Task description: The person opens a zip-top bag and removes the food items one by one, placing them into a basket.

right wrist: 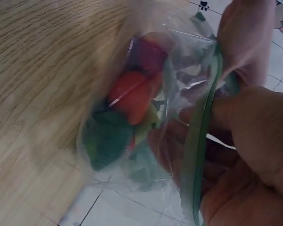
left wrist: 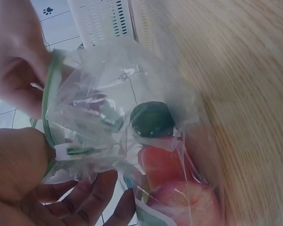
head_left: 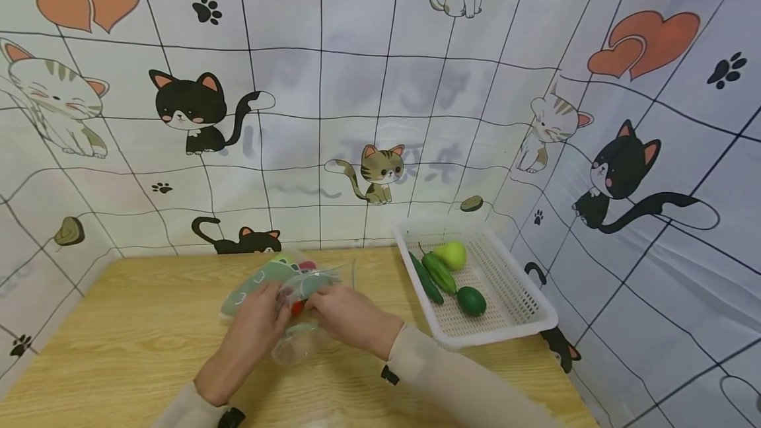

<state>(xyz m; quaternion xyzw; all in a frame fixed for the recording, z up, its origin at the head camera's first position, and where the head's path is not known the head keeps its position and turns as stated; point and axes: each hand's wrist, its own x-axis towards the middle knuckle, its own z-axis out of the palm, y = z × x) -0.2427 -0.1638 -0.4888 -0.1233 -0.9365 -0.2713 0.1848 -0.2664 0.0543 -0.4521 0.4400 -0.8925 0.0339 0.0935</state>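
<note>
A clear zip bag (head_left: pixel 318 276) with a green zip edge and a printed green panel lies at the left middle of the table. My left hand (head_left: pixel 257 314) grips one end of its mouth, the thumb by a white zip slider (left wrist: pixel 62 152). On the other side my right hand (head_left: pixel 351 316) holds the zip edge (right wrist: pixel 202 127), its fingers seen through the film. Inside the bag are a dark green piece (left wrist: pixel 152 119), a peach-like fruit (left wrist: pixel 186 202), an orange-red piece (right wrist: pixel 131 96) and a dark purple-red piece (right wrist: pixel 153 59).
To the right stands a white perforated basket (head_left: pixel 517 283). It holds a yellow-green pear (head_left: pixel 453 254), a green pepper (head_left: pixel 438 273), a cucumber (head_left: pixel 425 281) and a dark green avocado-like fruit (head_left: pixel 471 301). A cat-print curtain (head_left: pixel 297 84) surrounds the wooden table (head_left: pixel 148 322).
</note>
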